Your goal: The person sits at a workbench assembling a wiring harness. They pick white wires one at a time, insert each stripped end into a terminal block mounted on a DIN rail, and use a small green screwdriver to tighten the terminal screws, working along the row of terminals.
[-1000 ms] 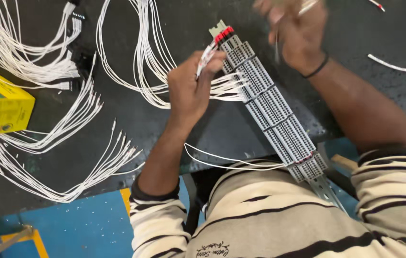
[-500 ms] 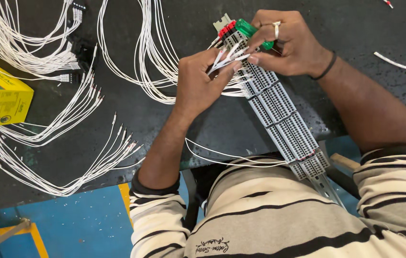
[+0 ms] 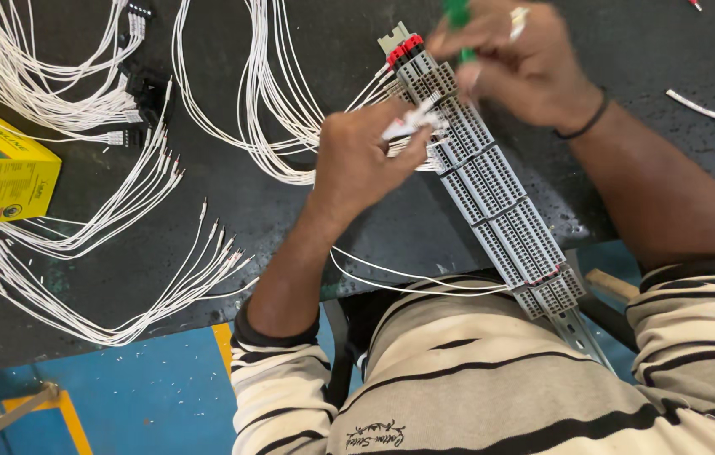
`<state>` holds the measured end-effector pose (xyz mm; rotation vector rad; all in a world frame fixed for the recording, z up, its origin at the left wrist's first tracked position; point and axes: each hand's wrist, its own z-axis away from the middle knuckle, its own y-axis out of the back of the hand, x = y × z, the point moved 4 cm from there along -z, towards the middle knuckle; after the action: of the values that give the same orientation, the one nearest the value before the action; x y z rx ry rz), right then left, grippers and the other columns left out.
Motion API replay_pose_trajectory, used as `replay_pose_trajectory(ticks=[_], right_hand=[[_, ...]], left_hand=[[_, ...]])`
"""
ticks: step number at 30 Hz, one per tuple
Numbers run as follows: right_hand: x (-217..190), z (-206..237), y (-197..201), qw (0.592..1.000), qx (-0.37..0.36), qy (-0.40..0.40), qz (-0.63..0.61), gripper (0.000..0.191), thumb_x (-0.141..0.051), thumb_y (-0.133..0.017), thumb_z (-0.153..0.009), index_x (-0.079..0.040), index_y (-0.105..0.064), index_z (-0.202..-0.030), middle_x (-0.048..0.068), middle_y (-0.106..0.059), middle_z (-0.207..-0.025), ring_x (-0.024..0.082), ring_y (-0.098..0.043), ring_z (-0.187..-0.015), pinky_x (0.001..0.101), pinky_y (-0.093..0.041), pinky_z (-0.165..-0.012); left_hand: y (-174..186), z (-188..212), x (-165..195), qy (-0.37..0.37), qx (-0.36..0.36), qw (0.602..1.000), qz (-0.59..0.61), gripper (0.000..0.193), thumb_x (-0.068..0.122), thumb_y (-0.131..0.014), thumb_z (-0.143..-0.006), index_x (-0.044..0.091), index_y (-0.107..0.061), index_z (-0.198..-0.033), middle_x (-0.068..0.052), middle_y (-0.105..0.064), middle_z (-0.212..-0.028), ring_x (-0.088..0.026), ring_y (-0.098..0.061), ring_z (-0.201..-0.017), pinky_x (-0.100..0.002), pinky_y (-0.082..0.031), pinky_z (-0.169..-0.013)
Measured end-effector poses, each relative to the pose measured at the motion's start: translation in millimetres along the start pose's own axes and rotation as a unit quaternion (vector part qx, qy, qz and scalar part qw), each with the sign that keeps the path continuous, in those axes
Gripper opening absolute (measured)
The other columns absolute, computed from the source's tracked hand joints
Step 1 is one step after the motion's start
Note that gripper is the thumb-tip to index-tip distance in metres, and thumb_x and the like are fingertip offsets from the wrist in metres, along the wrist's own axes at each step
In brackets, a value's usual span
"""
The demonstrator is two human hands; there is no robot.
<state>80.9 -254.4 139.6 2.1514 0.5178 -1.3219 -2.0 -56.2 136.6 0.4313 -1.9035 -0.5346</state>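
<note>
A long grey terminal block strip (image 3: 501, 211) on a metal rail lies slanted across the dark table (image 3: 290, 219), its far end capped with red pieces. My left hand (image 3: 362, 160) pinches a white wire (image 3: 404, 126) against the strip's upper part. Just above it, my right hand (image 3: 513, 59) grips a green-handled screwdriver (image 3: 458, 17) with its tip down at the strip's terminals. Both arms wear striped sleeves, and a dark band circles my right wrist.
Bundles of white wires (image 3: 231, 93) loop across the table to the left and behind the strip, more of them (image 3: 113, 286) fanned near the front edge. A yellow box (image 3: 0, 173) stands at the left. A loose wire (image 3: 711, 109) lies far right. Blue floor shows below.
My right hand came down from above with the green screwdriver and set it on the strip. My left hand keeps the white wire at the terminals.
</note>
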Motion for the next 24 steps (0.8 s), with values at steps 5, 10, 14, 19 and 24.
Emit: replay_pose_trajectory(ticks=[5, 10, 14, 19, 24], right_hand=[[4.3, 10.1, 0.8, 0.998, 0.005, 0.013, -0.068, 0.041, 0.003, -0.057, -0.112, 0.001, -0.044, -0.151, 0.021, -0.063, -0.138, 0.019, -0.073, -0.1, 0.0316, -0.066, -0.086], [6.1, 19.7, -3.5, 0.997, -0.027, 0.071, -0.035, 0.058, 0.011, -0.064, -0.112, -0.001, -0.033, -0.159, 0.022, -0.06, -0.132, 0.027, -0.071, -0.112, 0.0346, -0.064, -0.089], [1.1, 20.6, -5.8, 0.997, -0.028, 0.072, -0.024, 0.061, 0.011, -0.066, -0.106, -0.002, -0.036, -0.158, 0.026, -0.056, -0.132, 0.029, -0.072, -0.108, 0.0336, -0.063, -0.084], [-6.9, 14.9, -5.4, 0.995, -0.049, 0.071, 0.046, 0.06, 0.006, -0.072, -0.105, -0.004, -0.043, -0.156, 0.017, -0.073, -0.113, 0.019, -0.076, -0.095, 0.0275, -0.064, -0.079], [-11.9, 11.7, -6.3, 0.987, -0.063, 0.115, 0.093, 0.057, 0.004, -0.078, -0.102, -0.004, -0.051, -0.152, 0.017, -0.072, -0.112, 0.019, -0.076, -0.099, 0.0279, -0.066, -0.082]], left_hand=[[-4.4, 4.6, 11.5, -0.087, -0.022, 0.995, -0.034, 0.017, 0.019, -0.083, -0.088, 0.01, -0.073, -0.098, -0.006, -0.073, -0.084, -0.025, -0.07, -0.067, -0.036, -0.054, -0.059], [-1.9, 5.4, 15.1, -0.087, -0.039, 0.994, -0.051, 0.015, 0.017, -0.082, -0.086, 0.01, -0.071, -0.093, -0.006, -0.07, -0.079, -0.026, -0.069, -0.065, -0.038, -0.053, -0.057], [-3.8, 5.3, 18.4, -0.097, -0.053, 0.992, -0.056, 0.015, 0.018, -0.081, -0.085, 0.009, -0.07, -0.09, -0.007, -0.069, -0.077, -0.028, -0.068, -0.064, -0.04, -0.052, -0.055], [-8.5, 5.7, 14.9, -0.083, -0.057, 0.989, -0.109, 0.016, 0.02, -0.081, -0.085, 0.01, -0.069, -0.086, -0.007, -0.068, -0.075, -0.029, -0.068, -0.063, -0.042, -0.052, -0.055], [-11.5, 6.1, 11.1, -0.085, -0.055, 0.99, -0.098, 0.015, 0.019, -0.081, -0.086, 0.009, -0.072, -0.094, -0.006, -0.07, -0.077, -0.027, -0.069, -0.063, -0.04, -0.053, -0.055]])
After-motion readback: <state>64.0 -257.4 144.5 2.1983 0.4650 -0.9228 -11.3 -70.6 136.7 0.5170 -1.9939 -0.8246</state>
